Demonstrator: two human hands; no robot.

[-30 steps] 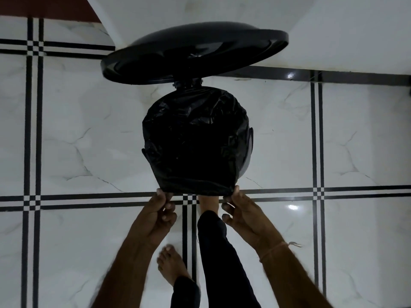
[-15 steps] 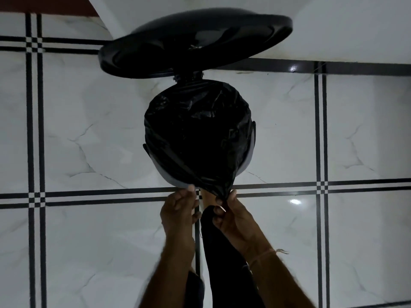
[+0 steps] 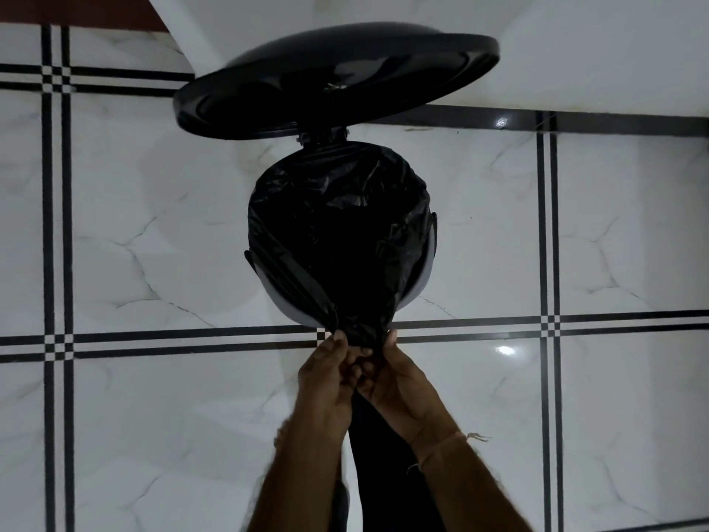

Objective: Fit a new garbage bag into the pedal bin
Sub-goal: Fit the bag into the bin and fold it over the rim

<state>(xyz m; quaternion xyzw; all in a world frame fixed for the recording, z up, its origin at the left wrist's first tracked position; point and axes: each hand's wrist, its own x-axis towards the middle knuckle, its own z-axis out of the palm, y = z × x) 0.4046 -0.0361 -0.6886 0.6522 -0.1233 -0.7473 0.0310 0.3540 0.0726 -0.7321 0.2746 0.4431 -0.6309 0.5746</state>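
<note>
Both hands, left and right, fingers pinched shut together.

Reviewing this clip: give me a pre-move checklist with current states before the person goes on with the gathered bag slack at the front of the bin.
1. Lid held up, clear of the opening: ok.
2. Garbage bag draped over the bin mouth: ok at the back and sides; at the near left the grey bin rim shows bare: not ok.
3. Slack bunched at the front: ok, gathered into a neck above the hands.
4. Left hand gripping the bunch: ok.
5. Right hand gripping the bunch: ok.
6. Foot on the pedal: cannot tell, hidden behind the hands.
</note>
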